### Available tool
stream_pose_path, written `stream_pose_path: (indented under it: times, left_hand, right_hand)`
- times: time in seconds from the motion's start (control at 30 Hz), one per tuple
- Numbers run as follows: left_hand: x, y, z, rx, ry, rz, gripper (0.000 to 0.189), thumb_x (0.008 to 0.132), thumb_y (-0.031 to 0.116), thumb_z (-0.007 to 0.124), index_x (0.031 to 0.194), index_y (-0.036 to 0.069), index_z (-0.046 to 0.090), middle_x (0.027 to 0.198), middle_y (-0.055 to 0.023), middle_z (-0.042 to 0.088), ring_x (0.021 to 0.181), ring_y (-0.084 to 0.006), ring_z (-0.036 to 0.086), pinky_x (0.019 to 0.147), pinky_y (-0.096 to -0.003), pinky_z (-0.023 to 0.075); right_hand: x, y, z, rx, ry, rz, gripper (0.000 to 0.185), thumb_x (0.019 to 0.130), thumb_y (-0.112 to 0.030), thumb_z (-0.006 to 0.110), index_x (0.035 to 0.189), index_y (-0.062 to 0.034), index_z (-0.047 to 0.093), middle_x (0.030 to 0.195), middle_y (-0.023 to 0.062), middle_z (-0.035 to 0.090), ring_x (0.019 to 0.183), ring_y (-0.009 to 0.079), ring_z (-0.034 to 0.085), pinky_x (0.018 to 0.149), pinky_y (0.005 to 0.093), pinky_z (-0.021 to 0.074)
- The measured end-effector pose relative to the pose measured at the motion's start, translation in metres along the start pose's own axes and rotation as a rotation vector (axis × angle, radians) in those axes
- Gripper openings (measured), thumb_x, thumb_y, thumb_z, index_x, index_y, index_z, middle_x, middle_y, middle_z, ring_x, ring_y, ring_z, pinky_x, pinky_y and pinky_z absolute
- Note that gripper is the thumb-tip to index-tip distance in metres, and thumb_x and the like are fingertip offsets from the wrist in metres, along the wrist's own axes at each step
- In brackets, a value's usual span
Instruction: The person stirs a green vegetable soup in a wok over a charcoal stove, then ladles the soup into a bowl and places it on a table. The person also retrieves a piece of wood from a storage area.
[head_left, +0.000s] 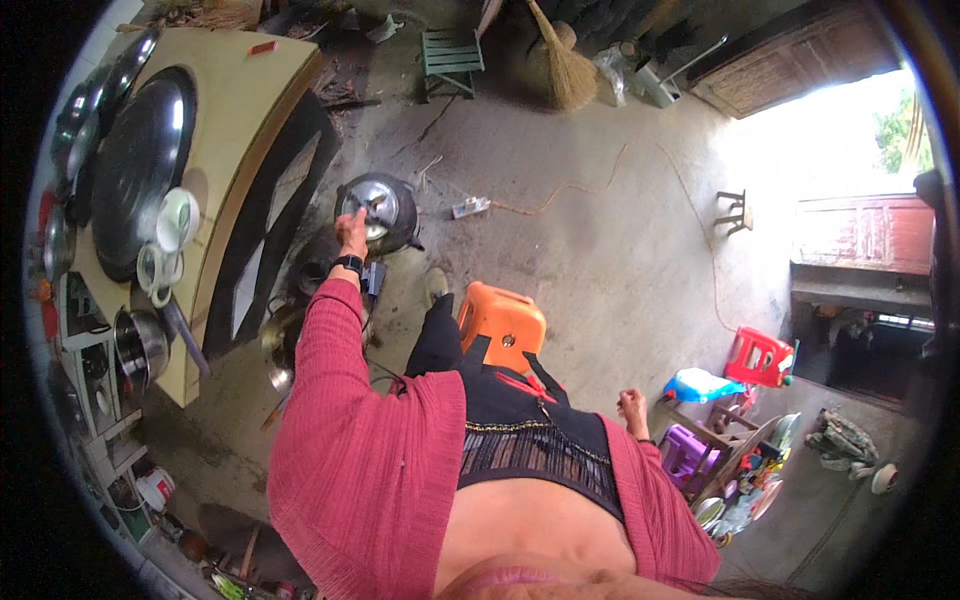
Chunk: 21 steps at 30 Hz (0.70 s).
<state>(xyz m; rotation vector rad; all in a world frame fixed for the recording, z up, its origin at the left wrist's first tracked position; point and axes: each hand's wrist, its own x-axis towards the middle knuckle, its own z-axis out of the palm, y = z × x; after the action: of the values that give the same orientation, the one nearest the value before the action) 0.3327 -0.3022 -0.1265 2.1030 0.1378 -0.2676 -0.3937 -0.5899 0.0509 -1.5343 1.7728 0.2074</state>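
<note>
My left hand (351, 231) reaches out to the floor by the stove and grips the dark knob of a round metal lid (377, 196). Beneath the lid is a dark, soot-coloured pot (406, 217); a pale patch shows at the lid's near edge, and I cannot tell what it is. On the other side, my right hand (632, 409) hangs beside my body with fingers loosely bent and nothing visible in it. An orange plastic stool (504, 319) stands right before me.
A tiled stove (247, 105) with a large wok (142, 165) lies at left. From a power strip (471, 208) a cord runs across the floor. A green folding stool (452, 56) and a straw broom (568, 75) stand ahead. A red plastic stool (756, 356) is at right.
</note>
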Motion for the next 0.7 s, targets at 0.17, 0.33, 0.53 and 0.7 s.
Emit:
stream_pose_path:
  times: [0.17,0.33,0.53,0.7]
  left_hand:
    - [0.022,-0.014,0.018,-0.148,-0.124,-0.151,0.035,0.075,0.031,0.071,0.084,-0.002,0.062,0.085,-0.0133,0.063,0.073,-0.0248,0.058,0.066,-0.0406,0.0466]
    - [0.02,-0.006,0.039,-0.676,-0.183,-0.386,0.015,0.083,0.022,0.062,0.08,0.007,0.061,0.069,-0.0054,0.06,0.062,-0.0143,0.056,0.055,-0.0319,0.0445]
    - [0.005,0.006,0.037,-1.068,0.009,-0.585,0.038,0.097,0.041,0.049,0.076,0.009,0.049,0.056,-0.0001,0.043,0.051,-0.0156,0.043,0.054,-0.0335,0.0413]
    - [-0.047,0.054,0.015,-1.082,0.116,-0.57,0.041,0.098,0.042,0.048,0.074,0.009,0.049,0.056,0.0013,0.039,0.05,-0.0134,0.037,0.056,-0.0306,0.0377]
  right_hand:
    - [-0.02,-0.037,-0.011,-0.089,0.058,-0.281,0.021,0.083,-0.019,0.058,0.089,0.0005,0.063,0.068,0.0103,0.065,0.051,0.0147,0.058,0.045,0.0288,0.0486]
    - [-0.011,-0.084,-0.015,-0.036,-0.025,0.032,0.021,0.084,-0.017,0.059,0.092,0.0013,0.062,0.068,0.0091,0.064,0.053,0.014,0.059,0.046,0.0286,0.0484]
    - [0.084,-0.135,-0.055,-0.034,-0.192,0.081,0.02,0.086,-0.019,0.058,0.095,-0.0011,0.061,0.067,0.0079,0.062,0.053,0.0146,0.058,0.044,0.0291,0.0468]
    - [0.24,-0.196,-0.11,-0.492,-0.223,-0.247,0.02,0.088,-0.021,0.055,0.085,-0.0025,0.061,0.062,0.0084,0.06,0.051,0.0169,0.058,0.043,0.0312,0.0461]
